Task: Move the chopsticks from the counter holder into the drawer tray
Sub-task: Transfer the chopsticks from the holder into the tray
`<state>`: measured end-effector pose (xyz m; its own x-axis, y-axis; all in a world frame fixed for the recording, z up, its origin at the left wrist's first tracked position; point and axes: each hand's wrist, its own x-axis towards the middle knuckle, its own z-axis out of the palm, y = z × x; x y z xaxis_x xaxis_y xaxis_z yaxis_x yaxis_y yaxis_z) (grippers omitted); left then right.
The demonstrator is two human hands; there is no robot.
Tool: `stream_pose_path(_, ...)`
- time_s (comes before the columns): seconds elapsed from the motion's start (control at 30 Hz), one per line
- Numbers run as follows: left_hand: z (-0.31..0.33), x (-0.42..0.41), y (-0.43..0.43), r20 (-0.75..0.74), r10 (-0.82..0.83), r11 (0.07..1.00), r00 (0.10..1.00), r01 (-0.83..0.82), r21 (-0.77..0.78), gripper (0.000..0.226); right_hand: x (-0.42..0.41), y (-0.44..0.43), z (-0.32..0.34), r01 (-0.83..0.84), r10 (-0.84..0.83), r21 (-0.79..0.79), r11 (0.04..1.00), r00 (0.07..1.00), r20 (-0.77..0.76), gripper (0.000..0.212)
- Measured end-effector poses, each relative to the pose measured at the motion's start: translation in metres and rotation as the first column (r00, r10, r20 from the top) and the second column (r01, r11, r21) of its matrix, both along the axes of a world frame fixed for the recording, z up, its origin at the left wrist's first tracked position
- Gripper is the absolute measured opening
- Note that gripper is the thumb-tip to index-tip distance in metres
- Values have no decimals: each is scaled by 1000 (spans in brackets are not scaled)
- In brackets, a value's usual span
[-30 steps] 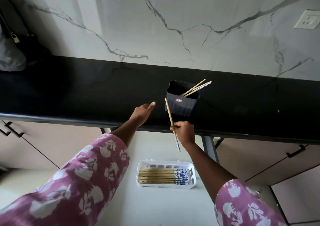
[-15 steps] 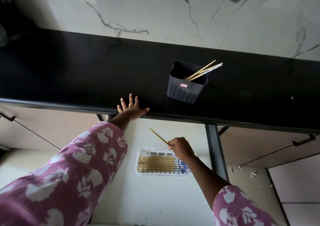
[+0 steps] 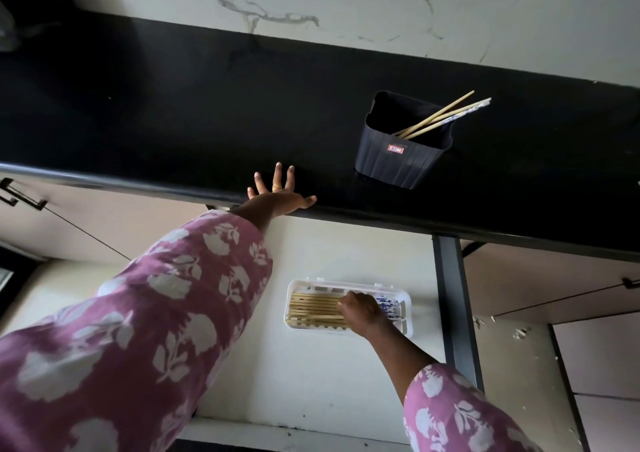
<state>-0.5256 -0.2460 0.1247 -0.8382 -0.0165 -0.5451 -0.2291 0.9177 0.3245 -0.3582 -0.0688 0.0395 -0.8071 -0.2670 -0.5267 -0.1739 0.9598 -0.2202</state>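
Head view: the left hand (image 3: 278,197) lies flat on the black counter (image 3: 173,112) edge, fingers spread wide, gripping nothing. The right hand (image 3: 360,313) is down in the white drawer tray (image 3: 405,304), knuckles curled over the row of chopsticks (image 3: 313,309); whether it grips one cannot be told. Three chopsticks (image 3: 440,117) lean in the dark counter holder (image 3: 391,160).
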Motion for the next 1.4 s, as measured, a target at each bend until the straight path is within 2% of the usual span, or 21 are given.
stream_pose_path(0.13, -2, -1, -1, -4, -10, 1000, 1000, 10, -14, 82, 0, -5, -7, -28, 27, 9, 1000, 999, 39, 23)
stream_pose_path(0.27, -2, -1, 1, -7, 6, 1000, 1000, -6, -6, 82, -2, -5, -13, -126, 125, 35, 991, 992, 24, 17)
stream_pose_path(0.6, -1, 1, -3, -7, 10, 999, 1000, -10, -34, 82, 0, -7, -29, -199, 202, 51, 979, 978, -54, 27)
stream_pose_path(0.73, -1, 2, -2, -7, 27, 999, 1000, -28, -22, 80, 0, -2, -25, -166, 165, 0, 986, 985, -54, 16)
stream_pose_path(0.8, -1, 2, -2, -6, 41, 999, 999, -41, -12, 79, -2, 1, -20, -133, 132, -20, 991, 990, -56, 19)
stream_pose_path(1.0, 3, 7, 0, -1, 48, 999, 999, -48, -4, 77, -21, 23, 2, -52, 33, -67, 996, 965, -260, 19)
stream_pose_path(1.13, 7, 13, 3, -11, 61, 998, 998, -61, -22, 74, -42, 37, 24, 82, -128, -126, 989, 902, -413, 18)
stream_pose_path(1.23, 11, 19, 6, 15, 76, 997, 997, -76, -3, 71, -53, 48, 44, 143, -217, -176, 974, 817, -534, 16)
stream_pose_path(1.33, 12, 22, 6, 37, 78, 997, 996, -78, 0, 70, -63, 56, 69, 78, -252, -267, 960, 653, -714, 8)
stream_pose_path(1.4, 14, 22, 5, 36, 69, 998, 997, -69, -8, 71, -73, 61, 90, 36, -280, -311, 950, 543, -792, 10)
